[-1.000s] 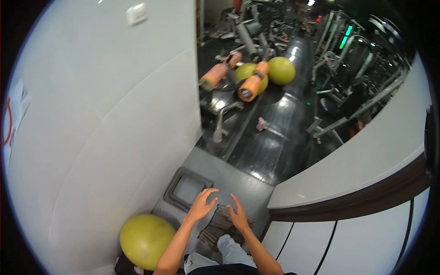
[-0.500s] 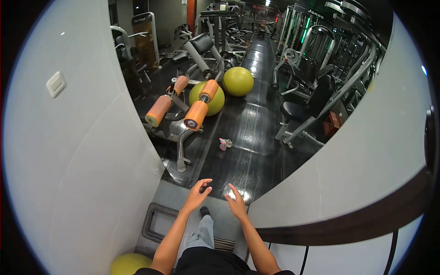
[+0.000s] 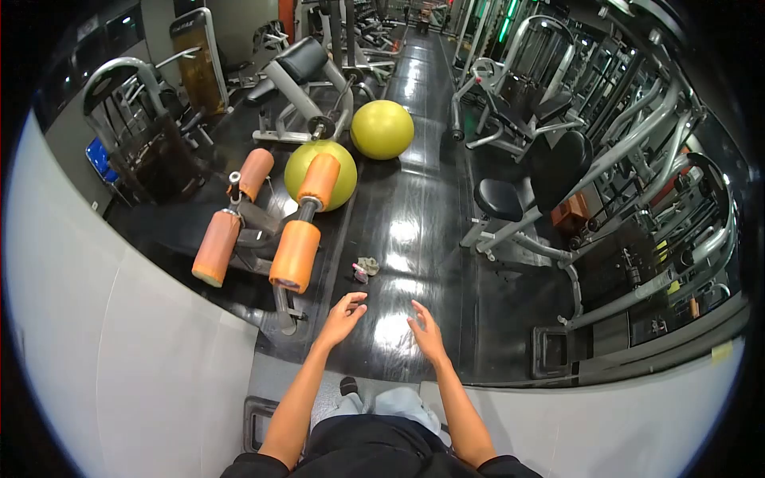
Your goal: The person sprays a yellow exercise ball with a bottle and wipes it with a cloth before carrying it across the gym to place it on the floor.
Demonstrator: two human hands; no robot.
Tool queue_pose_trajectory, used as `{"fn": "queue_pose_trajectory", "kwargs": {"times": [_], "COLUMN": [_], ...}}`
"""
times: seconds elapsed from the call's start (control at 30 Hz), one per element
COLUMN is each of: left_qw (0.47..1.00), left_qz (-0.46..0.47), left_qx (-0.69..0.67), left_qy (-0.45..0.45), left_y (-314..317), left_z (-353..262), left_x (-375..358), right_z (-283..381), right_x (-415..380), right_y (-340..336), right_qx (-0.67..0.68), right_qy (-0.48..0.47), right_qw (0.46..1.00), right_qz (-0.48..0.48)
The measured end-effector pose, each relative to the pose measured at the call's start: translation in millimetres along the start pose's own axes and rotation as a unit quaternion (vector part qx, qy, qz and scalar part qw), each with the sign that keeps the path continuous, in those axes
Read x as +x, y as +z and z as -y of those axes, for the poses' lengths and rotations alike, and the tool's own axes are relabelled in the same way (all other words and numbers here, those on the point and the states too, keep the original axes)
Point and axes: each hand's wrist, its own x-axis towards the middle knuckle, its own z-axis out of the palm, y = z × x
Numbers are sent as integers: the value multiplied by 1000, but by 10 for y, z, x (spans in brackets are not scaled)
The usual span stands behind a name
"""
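Note:
Both of my hands are held out in front of my body above the floor, palms facing each other. My left hand is empty, its fingers curved and apart from the thumb. To its right, my right hand also holds nothing, fingers stretched forward. Beyond my left hand, on the black floor, lie a small pink-and-clear item, perhaps a bottle, and a crumpled greyish cloth-like thing. Neither hand touches anything.
A machine with orange foam rollers stands close on the left. Two yellow-green exercise balls rest behind it. On the right is a machine with a black seat. White walls flank the doorway; a glossy aisle runs ahead.
I have moved forward through the doorway, so the machines and balls appear nearer and more of the room shows. My hands are slightly farther apart, still empty.

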Motion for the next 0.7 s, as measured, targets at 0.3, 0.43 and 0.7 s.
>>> {"fn": "queue_pose_trajectory", "kwargs": {"times": [0.3,0.43,0.7], "left_qw": [995,986,950], "left_qz": [-1,-70,-141], "left_qx": [21,-8,-17], "left_qy": [-95,-148,-278], "left_y": [139,229,520], "left_z": [290,700,1177], "left_x": [1319,1832,2639], "right_z": [-488,-759,-1170], "right_x": [1458,2531,4241], "right_y": [-386,-503,-418], "right_qx": [35,32,-90], "right_qy": [75,87,94], "right_qw": [996,994,973], "right_qz": [19,65,191]}}
